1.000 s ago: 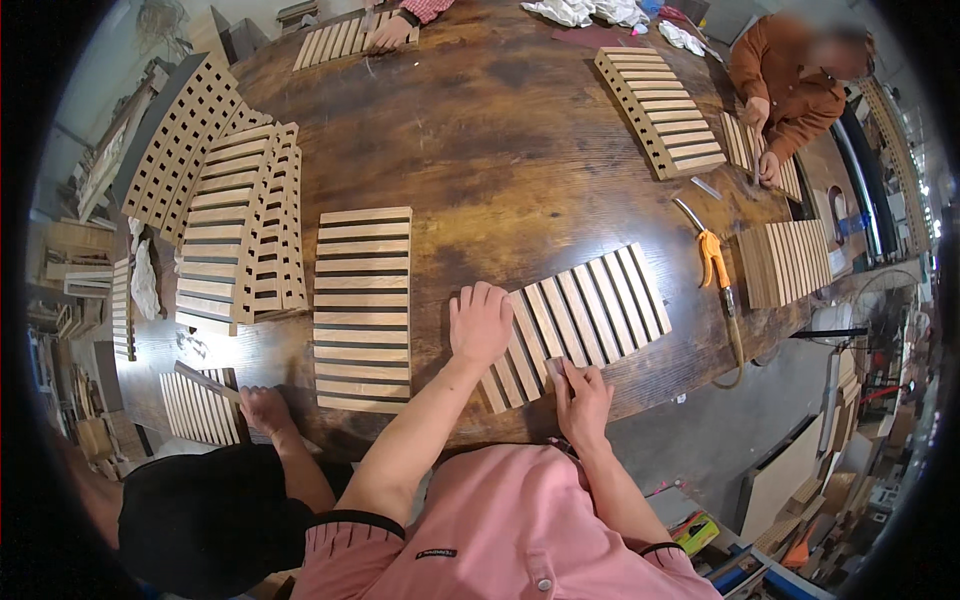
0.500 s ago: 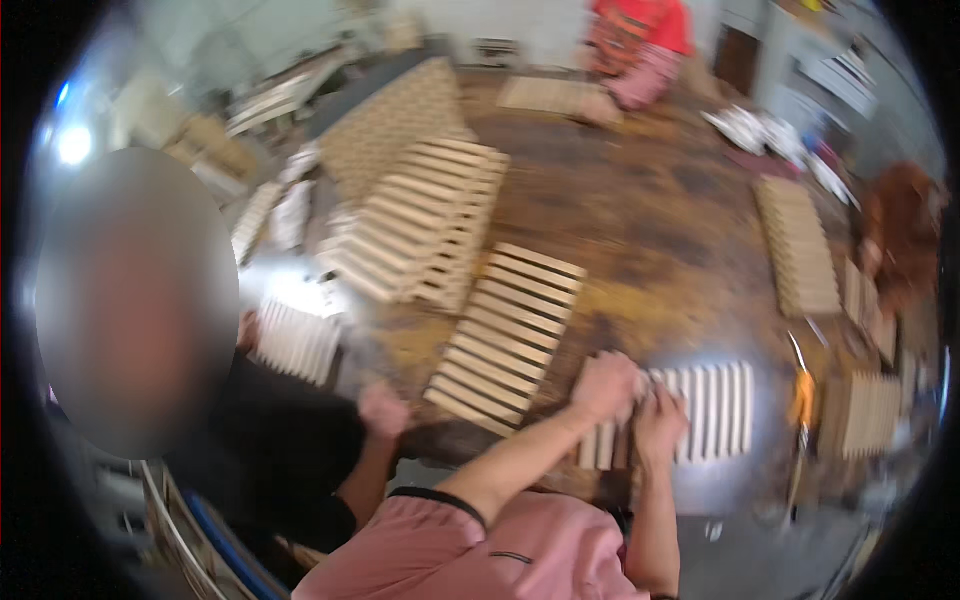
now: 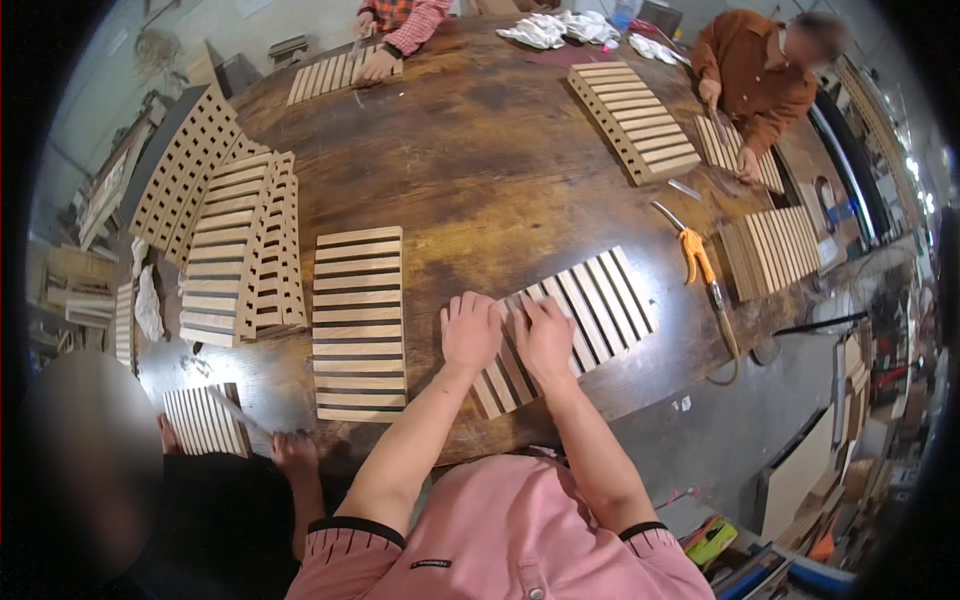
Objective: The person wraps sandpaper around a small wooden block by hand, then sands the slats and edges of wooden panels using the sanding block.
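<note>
We are resting our left hand (image 3: 470, 330) and right hand (image 3: 543, 338) flat, fingers loosely together, on the slatted wooden panel (image 3: 590, 310) at the table's (image 3: 500, 170) near edge; a second slatted panel (image 3: 358, 322) is lying just left, orange-handled tool (image 3: 693, 250) right, stacked panels (image 3: 240, 250) farther left.

Dark wooden worktop (image 3: 480, 150)
Slatted wooden panels (image 3: 358, 320), stacked panels (image 3: 240, 250), an orange-handled tool (image 3: 695, 255) and white rags (image 3: 550, 28) lie on it.
</note>
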`<action>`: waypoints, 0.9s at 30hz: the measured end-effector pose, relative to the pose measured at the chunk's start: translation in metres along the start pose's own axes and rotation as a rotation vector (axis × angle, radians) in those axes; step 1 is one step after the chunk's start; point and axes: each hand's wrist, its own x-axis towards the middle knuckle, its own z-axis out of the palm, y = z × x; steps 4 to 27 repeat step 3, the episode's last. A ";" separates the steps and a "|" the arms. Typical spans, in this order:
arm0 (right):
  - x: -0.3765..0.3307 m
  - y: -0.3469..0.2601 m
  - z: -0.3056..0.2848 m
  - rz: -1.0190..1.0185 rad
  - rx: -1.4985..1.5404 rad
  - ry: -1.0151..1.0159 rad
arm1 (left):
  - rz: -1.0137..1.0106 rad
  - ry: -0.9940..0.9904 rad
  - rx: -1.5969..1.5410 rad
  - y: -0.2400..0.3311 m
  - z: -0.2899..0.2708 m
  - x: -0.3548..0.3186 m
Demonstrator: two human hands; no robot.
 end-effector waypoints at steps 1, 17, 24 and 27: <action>0.006 0.001 0.004 0.009 -0.027 0.010 | 0.015 -0.010 0.001 0.001 0.001 0.000; 0.001 0.002 0.002 0.054 -0.015 -0.036 | 0.004 0.006 -0.021 0.006 0.008 -0.004; 0.001 0.002 0.002 0.054 -0.015 -0.036 | 0.004 0.006 -0.021 0.006 0.008 -0.004; 0.001 0.002 0.002 0.054 -0.015 -0.036 | 0.004 0.006 -0.021 0.006 0.008 -0.004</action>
